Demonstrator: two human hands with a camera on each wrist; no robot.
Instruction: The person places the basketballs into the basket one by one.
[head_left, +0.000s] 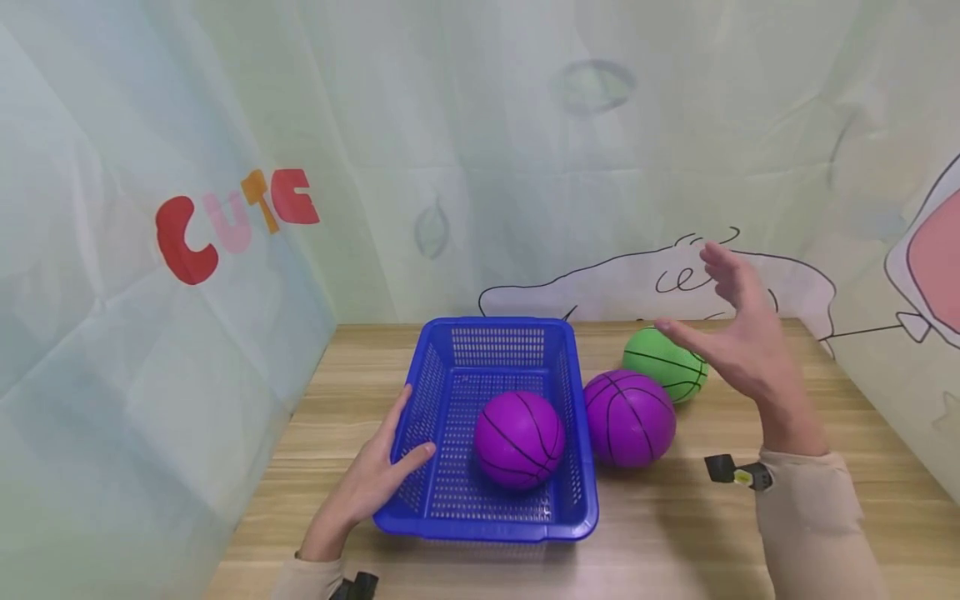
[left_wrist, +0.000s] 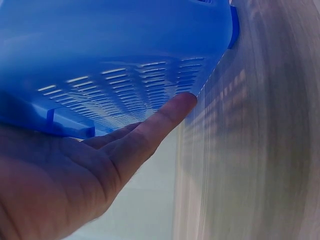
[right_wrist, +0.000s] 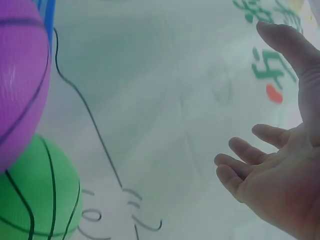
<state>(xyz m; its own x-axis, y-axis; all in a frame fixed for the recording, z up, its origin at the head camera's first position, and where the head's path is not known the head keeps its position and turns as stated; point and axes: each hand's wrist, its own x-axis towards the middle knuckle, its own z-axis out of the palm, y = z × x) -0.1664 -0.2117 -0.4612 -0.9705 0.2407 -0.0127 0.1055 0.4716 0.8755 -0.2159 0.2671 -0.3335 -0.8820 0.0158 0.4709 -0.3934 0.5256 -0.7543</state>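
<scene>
A blue plastic basket (head_left: 495,532) with slotted walls stands on the wooden table, and a purple ball (head_left: 519,440) with black lines lies in it. My left hand (head_left: 371,479) holds the basket's left side, thumb over the rim and fingers along the outer wall. In the left wrist view, the fingers (left_wrist: 155,127) stretch along that slotted wall; the thumb is hidden there. Raised above the right part of the table, my right hand (head_left: 738,333) is empty, thumb and fingers spread apart. Below and left of it are a second purple ball (head_left: 630,419) and a green ball (head_left: 660,362).
The second purple ball sits against or very near the basket's right wall, with the green ball behind it. Printed cloth walls (head_left: 450,167) enclose the wooden table (head_left: 720,533) at the back, left and right.
</scene>
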